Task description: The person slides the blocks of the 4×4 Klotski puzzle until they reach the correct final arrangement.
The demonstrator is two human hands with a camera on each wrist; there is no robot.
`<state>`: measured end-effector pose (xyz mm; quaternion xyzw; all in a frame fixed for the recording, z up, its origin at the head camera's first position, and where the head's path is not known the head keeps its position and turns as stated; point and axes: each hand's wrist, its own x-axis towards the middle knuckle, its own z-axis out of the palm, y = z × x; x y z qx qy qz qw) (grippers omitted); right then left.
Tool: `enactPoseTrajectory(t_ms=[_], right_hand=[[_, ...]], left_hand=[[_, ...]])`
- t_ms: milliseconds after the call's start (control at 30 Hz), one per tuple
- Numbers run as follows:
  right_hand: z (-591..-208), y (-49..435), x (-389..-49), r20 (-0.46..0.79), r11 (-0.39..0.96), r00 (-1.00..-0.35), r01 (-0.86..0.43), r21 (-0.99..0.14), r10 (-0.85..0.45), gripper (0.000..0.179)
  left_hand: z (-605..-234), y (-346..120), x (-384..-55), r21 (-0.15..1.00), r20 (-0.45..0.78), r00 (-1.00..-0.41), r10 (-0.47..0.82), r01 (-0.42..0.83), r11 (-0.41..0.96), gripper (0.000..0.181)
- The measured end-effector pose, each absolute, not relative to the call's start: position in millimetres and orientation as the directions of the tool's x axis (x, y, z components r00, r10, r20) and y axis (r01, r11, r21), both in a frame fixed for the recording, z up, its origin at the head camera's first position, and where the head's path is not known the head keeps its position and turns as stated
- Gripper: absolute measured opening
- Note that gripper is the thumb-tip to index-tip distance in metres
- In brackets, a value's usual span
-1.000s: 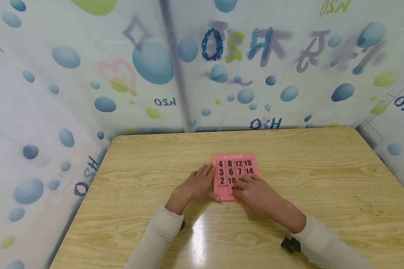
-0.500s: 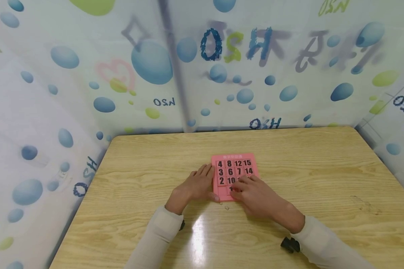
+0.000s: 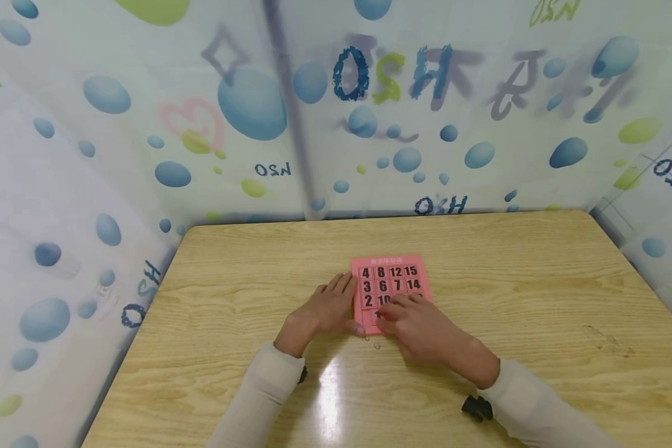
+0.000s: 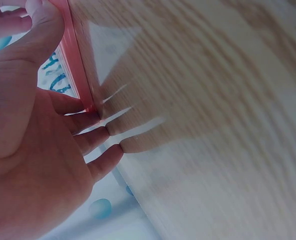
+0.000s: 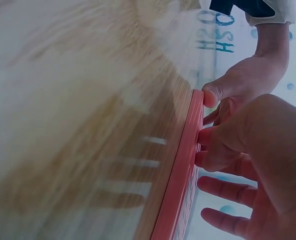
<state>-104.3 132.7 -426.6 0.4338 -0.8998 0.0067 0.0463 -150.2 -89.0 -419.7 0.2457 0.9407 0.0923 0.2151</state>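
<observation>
Left hand (image 3: 329, 308): nothing gripped, fingers extended and laid along the left edge of the pink number board (image 3: 386, 259), thumb set at its lower left corner. In the left wrist view the fingertips are seen low, by the board's side and the desk (image 3: 515, 292).

Right hand (image 3: 420, 326): lowered over the lower right part of the board. Fingers slightly bent, no closed grip seen. A partly covered bottom-row tile (image 3: 378, 315) is touched by the fingertips; a "1" can be read on it, the rest is hidden. In the right wrist view two digits are put down on the board's face, two more are held out straight, apart from it.

Board: laid flat on the desk, between the hands, lettered strip at the far end. Top row reads 4, 8, 12, 15; second row 3, 6, 7, 14; third row starts 2, 10, remainder covered by the right hand. Bare recess shown at bottom left, beside the touched tile.

Farther out: both forearms covered by pale sleeves (image 3: 537, 398); black device (image 3: 477, 408) worn at the right wrist. Desk wood-grained, backed by a wall covering (image 3: 336, 146) printed with blue and green drops and lettering.
</observation>
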Motion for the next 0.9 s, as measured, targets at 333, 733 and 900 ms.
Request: enactPoseTrajectory(t_ms=[333, 733, 900], right_hand=[[-428, 127, -105, 0.108, 0.604, -0.598, -0.796, 0.038, -0.794, 0.027], [-429, 122, -105, 0.109, 0.605, -0.598, -0.796, 0.034, -0.794, 0.030], [-429, 121, -104, 0.087, 0.615, -0.611, -0.788, 0.020, -0.787, 0.030]], left_hand=[[-419, -89, -150, 0.279, -0.355, -0.786, 0.506, 0.427, 0.860, 0.113], [-419, -90, -151, 0.283, -0.347, -0.786, 0.511, 0.432, 0.857, 0.112], [-420, -90, -150, 0.287, -0.336, -0.788, 0.516, 0.437, 0.853, 0.113]])
